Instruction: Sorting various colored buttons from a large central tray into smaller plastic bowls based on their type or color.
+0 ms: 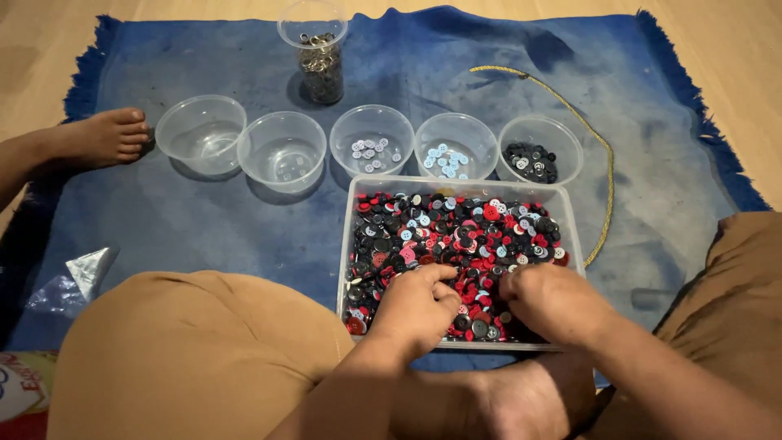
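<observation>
A clear rectangular tub (pixel 570 213) filled with mixed red, black, blue and white buttons (pixel 456 232) lies on a blue mat. My left hand (pixel 417 308) rests in the near part of the tub, fingers curled down into the buttons. My right hand (pixel 554 300) is beside it, also knuckles-up with its fingertips buried in the pile. What the fingers pinch is hidden.
Five round clear bowls line up beyond the tub: two bare ones (pixel 201 132) (pixel 283 149), one with white buttons (pixel 372 140), one with light-blue buttons (pixel 454 145), one with black buttons (pixel 539 149). A tall cup of metal rings (pixel 318 57) stands behind. A yellow cord (pixel 570 110) curves at right. My bare foot (pixel 102 137) lies left.
</observation>
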